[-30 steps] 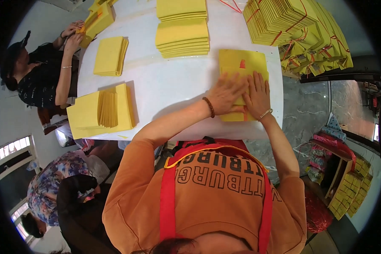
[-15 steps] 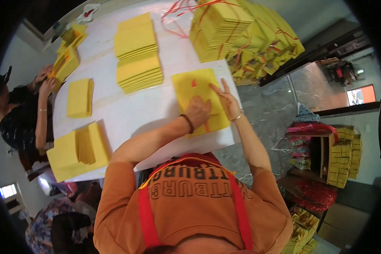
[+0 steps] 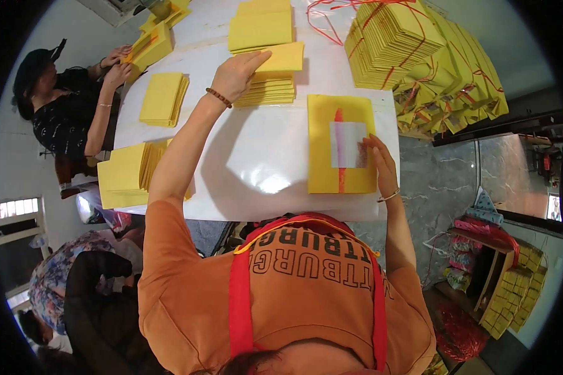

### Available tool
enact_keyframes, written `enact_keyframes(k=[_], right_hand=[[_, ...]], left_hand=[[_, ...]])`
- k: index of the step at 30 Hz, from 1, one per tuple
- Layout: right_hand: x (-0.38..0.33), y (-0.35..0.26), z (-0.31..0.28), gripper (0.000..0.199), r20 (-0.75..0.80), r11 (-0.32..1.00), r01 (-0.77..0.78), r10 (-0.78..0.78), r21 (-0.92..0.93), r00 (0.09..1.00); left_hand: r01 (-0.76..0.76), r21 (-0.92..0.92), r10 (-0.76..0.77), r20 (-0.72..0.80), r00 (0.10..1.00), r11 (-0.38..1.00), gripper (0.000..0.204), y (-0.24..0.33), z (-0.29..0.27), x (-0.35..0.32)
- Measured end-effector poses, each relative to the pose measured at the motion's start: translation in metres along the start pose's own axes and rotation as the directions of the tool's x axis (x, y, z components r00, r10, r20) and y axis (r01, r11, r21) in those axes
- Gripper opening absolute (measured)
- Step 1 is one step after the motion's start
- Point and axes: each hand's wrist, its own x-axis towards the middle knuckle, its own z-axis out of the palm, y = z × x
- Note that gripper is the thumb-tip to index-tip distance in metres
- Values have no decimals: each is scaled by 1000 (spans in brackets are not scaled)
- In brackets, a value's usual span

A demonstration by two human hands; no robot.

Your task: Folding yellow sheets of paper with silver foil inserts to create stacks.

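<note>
Since half a second ago, left hand is reaching up-frame, fingers flat on the top yellow sheet; right hand is pinning the decorated sheet, open. Light, floppy paper, so slide from an edge.

The left arm stretches far forward, bare from the short orange sleeve, its hand palm down with fingers extended flat. The right arm bends closer in, its hand lying flat, fingers together, a thin bracelet at the wrist.
</note>
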Motion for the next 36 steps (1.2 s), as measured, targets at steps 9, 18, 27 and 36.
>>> enact_keyframes(k=[9, 18, 27, 36], right_hand=[[3, 15, 13, 28, 25, 956, 195, -194, -221, 981], [3, 24, 7, 30, 92, 963, 105, -85, -248, 992], [3, 32, 7, 29, 56, 935, 145, -135, -324, 989], [2, 31, 8, 27, 20, 966, 111, -109, -235, 994]], left_hand=[[-59, 158, 35, 155, 987, 986, 38, -43, 41, -9], [-69, 169, 23, 258, 966, 983, 37, -49, 53, -17], [214, 150, -251, 306, 918, 965, 54, -24, 68, -28], [185, 207, -216, 139, 967, 961, 55, -25, 79, -39]])
